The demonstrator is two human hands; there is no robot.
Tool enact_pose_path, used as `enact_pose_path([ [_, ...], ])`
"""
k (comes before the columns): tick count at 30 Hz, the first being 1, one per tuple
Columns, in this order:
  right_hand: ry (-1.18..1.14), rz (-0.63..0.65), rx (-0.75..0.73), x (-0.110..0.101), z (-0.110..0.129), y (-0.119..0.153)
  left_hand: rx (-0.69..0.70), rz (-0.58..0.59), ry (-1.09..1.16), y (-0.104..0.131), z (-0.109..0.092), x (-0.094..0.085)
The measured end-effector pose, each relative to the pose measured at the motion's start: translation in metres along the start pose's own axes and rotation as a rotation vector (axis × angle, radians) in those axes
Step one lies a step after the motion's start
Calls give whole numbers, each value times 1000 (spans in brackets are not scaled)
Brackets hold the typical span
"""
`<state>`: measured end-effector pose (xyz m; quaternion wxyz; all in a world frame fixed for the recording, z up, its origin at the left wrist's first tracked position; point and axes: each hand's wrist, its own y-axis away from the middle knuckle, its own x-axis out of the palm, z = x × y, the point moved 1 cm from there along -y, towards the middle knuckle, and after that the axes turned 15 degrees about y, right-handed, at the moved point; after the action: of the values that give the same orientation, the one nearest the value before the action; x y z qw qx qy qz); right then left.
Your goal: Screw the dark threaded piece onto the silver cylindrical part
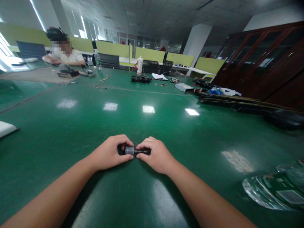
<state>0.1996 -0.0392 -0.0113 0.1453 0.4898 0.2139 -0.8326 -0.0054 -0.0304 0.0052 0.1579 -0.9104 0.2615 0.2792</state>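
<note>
A small grey metal cylinder with a thin, dark ridged shaft pointing right lies between my two hands, low over the green tabletop. My left hand curls around the cylinder, thumb at its near side and fingers at its far side. At the shaft, close to where it meets the cylinder, my right hand pinches with thumb and index finger. The fingertips of both hands nearly meet.
A clear plastic bottle lies at the right front. At the left edge is a white object. Further back are a black device, a white bottle, a grey metal box and a seated person.
</note>
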Motion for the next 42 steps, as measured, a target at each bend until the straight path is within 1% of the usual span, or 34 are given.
enact_pose_path([
  [7,5,-3,-18,1,0,0,-40,5,-5,-1,1,1],
  [13,12,4,-23,1,0,0,-37,18,-20,0,-2,0],
  [26,24,3,-39,4,-2,0,-58,22,-23,-2,0,1],
  [42,21,-3,-28,0,0,1,-24,22,-22,2,1,-1],
])
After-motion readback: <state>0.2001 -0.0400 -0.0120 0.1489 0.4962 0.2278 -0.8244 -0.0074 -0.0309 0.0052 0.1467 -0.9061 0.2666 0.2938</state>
